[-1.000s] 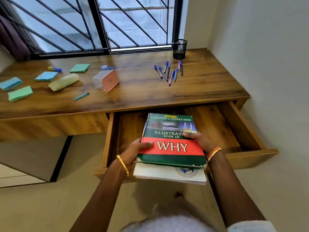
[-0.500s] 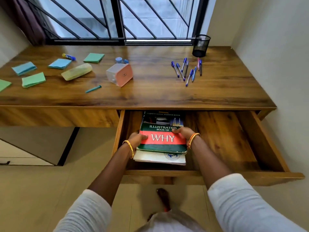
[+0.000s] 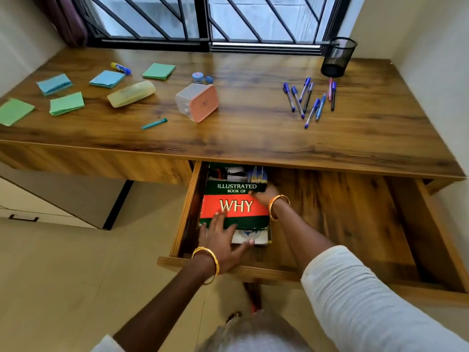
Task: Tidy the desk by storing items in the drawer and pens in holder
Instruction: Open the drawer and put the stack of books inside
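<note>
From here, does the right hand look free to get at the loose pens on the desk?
Probably yes: the right hand rests on the book in the drawer, and the pens lie uncovered on the desktop.

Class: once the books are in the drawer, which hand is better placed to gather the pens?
Probably the right hand: the pens and holder lie on the desk's right side.

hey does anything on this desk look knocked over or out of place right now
Yes. The pink-lidded box lies tipped on its side mid-desk. The pens lie scattered on the desk beside the empty-looking mesh holder, not in it. Paper pads are strewn at the left.
</note>
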